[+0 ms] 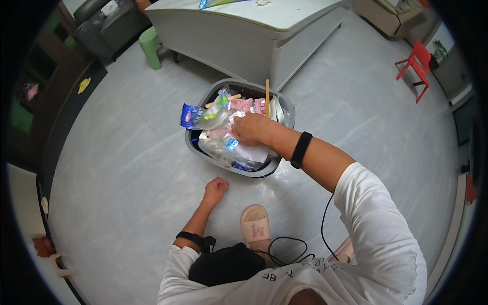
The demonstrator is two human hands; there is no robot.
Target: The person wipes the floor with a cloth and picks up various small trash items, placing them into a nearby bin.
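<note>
A grey plastic waste bin full of wrappers and packaging stands on the floor before me. My right hand reaches over its contents, fingers bent down at a crumpled white tissue; whether they grip it is hard to tell. Left of that hand lies a blue and green plastic wrapper, partly over the bin's rim. A flat wooden stick stands upright at the bin's right side, and pink packaging lies beside it. My left hand hangs below the bin with its fingers curled, touching nothing visible.
Beyond the bin stands a white table with a green stool at its left. A red child's chair is at the right. A black cable loops near my slippered foot. Part of a person shows at the top left.
</note>
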